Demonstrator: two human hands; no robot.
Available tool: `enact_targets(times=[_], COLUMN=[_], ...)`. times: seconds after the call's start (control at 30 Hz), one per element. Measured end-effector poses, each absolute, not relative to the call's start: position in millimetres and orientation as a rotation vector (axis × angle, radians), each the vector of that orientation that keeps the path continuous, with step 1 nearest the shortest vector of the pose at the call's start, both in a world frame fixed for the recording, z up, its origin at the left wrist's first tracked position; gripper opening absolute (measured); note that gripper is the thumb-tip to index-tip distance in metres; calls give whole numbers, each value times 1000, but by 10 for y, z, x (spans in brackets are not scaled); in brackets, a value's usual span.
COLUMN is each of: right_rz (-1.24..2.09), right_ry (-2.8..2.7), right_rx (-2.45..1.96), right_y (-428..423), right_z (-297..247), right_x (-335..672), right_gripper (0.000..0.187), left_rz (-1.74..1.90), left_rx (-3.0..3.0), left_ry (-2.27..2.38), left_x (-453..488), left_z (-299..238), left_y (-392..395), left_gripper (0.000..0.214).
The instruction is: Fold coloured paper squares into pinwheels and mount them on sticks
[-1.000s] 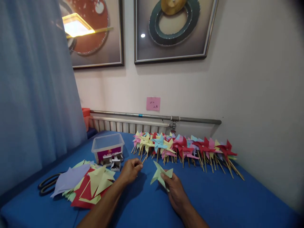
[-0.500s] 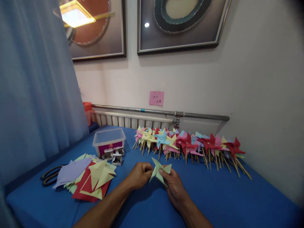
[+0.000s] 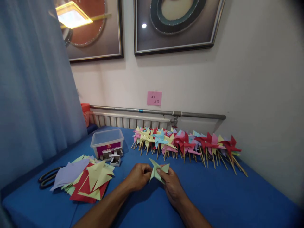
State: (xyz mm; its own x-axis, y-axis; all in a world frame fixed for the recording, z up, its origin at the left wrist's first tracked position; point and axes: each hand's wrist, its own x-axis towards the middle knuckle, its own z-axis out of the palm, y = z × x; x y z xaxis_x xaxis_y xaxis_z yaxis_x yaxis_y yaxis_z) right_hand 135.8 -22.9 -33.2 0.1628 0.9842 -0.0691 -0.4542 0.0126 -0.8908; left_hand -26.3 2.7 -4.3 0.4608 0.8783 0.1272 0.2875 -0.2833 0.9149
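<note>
At lower centre, your right hand (image 3: 173,186) pinches the green pinwheel (image 3: 158,171) upright. Your left hand (image 3: 139,176) closes on its left edge, likely steadying the folded points.

Dim warm light, edges distorted

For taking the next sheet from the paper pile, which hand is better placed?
Probably the left hand: the paper pile lies on its side, while the right hand pinches the green pinwheel and would have to cross over.
</note>
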Motion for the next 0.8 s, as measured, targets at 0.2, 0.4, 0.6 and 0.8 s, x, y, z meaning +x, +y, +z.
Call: enact_targets(times=[0.2, 0.4, 0.6, 0.8], right_rz=[1256, 1244, 1245, 1231], right_ry=[-725, -722, -712, -758], right_rx=[-964, -964, -967, -985], right_y=[-193, -184, -170, -168], right_z=[-369, -382, -410, -428], right_x=[1362, 1355, 1363, 1370], right_gripper=[46, 45, 45, 44], left_rz=[825, 867, 830, 865], left_rx=[1812, 1813, 1793, 1823], left_ry=[1014, 1074, 1033, 1078], left_x=[-246, -231, -244, -236], left_z=[-85, -148, -127, -133], left_y=[38, 58, 60, 53], left_gripper=[23, 22, 21, 20])
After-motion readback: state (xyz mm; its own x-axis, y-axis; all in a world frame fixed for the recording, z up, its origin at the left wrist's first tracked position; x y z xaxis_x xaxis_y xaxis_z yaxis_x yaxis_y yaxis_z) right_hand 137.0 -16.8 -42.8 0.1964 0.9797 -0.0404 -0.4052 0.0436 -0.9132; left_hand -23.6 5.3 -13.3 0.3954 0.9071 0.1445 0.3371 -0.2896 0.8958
